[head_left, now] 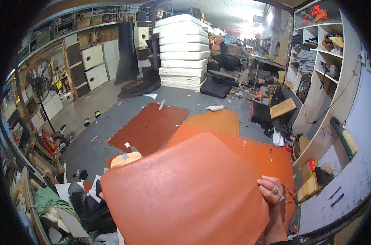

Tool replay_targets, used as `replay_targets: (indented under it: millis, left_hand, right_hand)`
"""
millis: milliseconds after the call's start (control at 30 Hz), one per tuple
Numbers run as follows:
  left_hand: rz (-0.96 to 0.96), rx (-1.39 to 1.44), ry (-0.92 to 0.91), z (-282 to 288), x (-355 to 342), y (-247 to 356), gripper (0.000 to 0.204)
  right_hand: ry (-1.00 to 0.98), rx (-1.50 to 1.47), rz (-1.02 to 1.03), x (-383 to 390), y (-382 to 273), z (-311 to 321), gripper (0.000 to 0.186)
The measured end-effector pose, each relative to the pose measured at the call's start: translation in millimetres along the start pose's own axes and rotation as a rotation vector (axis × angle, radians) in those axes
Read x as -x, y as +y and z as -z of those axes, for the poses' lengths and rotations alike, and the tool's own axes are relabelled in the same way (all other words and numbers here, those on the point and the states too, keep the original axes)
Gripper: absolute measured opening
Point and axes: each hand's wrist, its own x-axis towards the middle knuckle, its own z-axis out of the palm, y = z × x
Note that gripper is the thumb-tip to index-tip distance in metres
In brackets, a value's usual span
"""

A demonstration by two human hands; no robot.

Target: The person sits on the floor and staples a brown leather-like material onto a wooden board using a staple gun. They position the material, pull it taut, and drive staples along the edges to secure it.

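A large reddish-brown leather-covered panel (185, 188), smooth and with rounded corners, is held up in front of me and fills the lower middle of the view. My right hand (270, 189), with a ring on one finger, wraps its fingers over the panel's right edge. At the opposite edge only a bit of my left hand (102, 196) shows, gripping the side; most of it is behind the panel. Beyond lies an orange leather sheet (275, 157) on the floor, partly covered by the panel. A rounded pale piece (126, 158) peeks out past the panel's far left edge.
Farther off lie a brown leather sheet (146, 128) and a tan one (218, 120). White foam cushions (183, 53) are stacked at the back. Shelving (322, 73) stands on the right. Scraps and a green bundle (51, 200) crowd the left; a standing fan (40, 83) is behind.
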Motion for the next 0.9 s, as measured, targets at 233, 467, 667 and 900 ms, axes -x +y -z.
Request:
replay_targets:
  millis: [233, 467, 667, 900]
  left_hand:
    - [0.057, -0.008, 0.065, 28, 35, -6, 0.043]
    - [0.286, -0.335, 0.237, -4, 27, -59, 0.055]
    - [0.378, -0.392, 0.13, -2, 22, -53, 0.066]
    - [0.331, -0.465, 0.12, -27, 23, -66, 0.074]
  right_hand:
    - [-0.162, 0.155, -0.106, 47, -30, 6, 0.019]
    - [-0.632, 0.226, -0.817, 102, -51, 38, 0.049]
    - [-0.216, 0.05, -1.385, 95, -8, 68, 0.046]
    - [-0.16, -0.115, -1.364, 32, -1, -7, 0.068]
